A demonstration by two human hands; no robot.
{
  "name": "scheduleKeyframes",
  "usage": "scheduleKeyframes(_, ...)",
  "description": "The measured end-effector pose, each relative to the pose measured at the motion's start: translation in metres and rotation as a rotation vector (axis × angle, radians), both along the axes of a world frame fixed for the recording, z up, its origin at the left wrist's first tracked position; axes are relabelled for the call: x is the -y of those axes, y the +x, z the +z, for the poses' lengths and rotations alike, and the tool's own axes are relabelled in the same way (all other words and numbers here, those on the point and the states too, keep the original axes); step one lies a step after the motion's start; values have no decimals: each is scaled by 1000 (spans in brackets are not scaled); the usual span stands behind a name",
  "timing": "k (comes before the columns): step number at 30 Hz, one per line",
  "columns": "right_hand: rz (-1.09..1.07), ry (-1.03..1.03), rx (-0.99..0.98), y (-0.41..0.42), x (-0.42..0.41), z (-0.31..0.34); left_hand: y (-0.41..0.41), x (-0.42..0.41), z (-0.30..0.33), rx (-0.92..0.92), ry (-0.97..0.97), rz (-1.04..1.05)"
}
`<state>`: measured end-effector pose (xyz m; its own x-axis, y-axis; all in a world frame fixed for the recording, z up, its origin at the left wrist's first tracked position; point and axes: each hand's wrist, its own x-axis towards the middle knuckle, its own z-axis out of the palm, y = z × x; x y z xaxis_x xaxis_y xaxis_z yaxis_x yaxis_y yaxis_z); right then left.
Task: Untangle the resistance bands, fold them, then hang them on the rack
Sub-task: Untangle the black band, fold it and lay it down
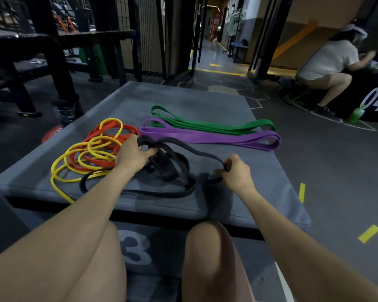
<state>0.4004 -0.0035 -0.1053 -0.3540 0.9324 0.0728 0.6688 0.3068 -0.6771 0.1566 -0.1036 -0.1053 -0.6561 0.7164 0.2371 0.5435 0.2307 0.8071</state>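
A black resistance band (179, 158) lies in loose loops on the grey mat (205, 101) in front of me. My left hand (132, 154) grips a bunched part of it near the middle. My right hand (237, 173) pinches the band's right-hand loop end, stretched out to the right. To the left, a yellow band (74, 171) and an orange band (109, 141) lie tangled together. Behind the black band, a purple band (205, 137) and a green band (205, 125) lie folded flat, side by side.
The mat sits on a box marked 3 (135, 251), with my knees at its near edge. Black metal rack frames (59, 62) stand at the left and back. A person (327, 68) squats at the right by a black box marked 04. A corridor opens straight ahead.
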Motion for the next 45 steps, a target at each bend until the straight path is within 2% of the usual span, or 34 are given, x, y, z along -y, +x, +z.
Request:
scheduleKeyframes(2,28,-36,41,4,-2,2,-1,8,6,110,2,-117)
scheduleKeyframes(4,61,-59,103,8,-3,8,-2,15,13,146,-46,-203)
scheduleKeyframes(7,121,-45,152,6,-2,25,1,23,33,69,-62,-310)
scheduleKeyframes(9,159,14,164,-1,0,40,7,25,55,45,-51,-287)
scheduleKeyframes(11,188,116,132,-11,4,57,12,26,79,-53,-88,-230)
scheduleKeyframes(15,271,247,80,-30,20,101,24,28,127,-134,-78,-271)
scheduleKeyframes(18,209,309,102,-33,22,133,34,28,160,-186,-25,-300)
scheduleKeyframes(21,130,347,243,-25,14,155,38,28,190,-161,70,-304)
scheduleKeyframes(25,234,288,501,-14,8,180,41,29,226,-124,171,-306)
scheduleKeyframes(27,273,347,438,-14,12,200,45,29,238,-122,188,-326)
scheduleKeyframes(31,389,457,-15,-25,34,243,58,26,255,-138,216,-355)
scheduleKeyframes(33,460,464,-116,-31,47,260,67,27,267,-146,240,-373)
scheduleKeyframes(40,398,697,-77,-35,52,293,79,31,297,-43,304,-442)
scheduleKeyframes(45,282,850,-54,-30,46,318,68,35,307,-130,220,-491)
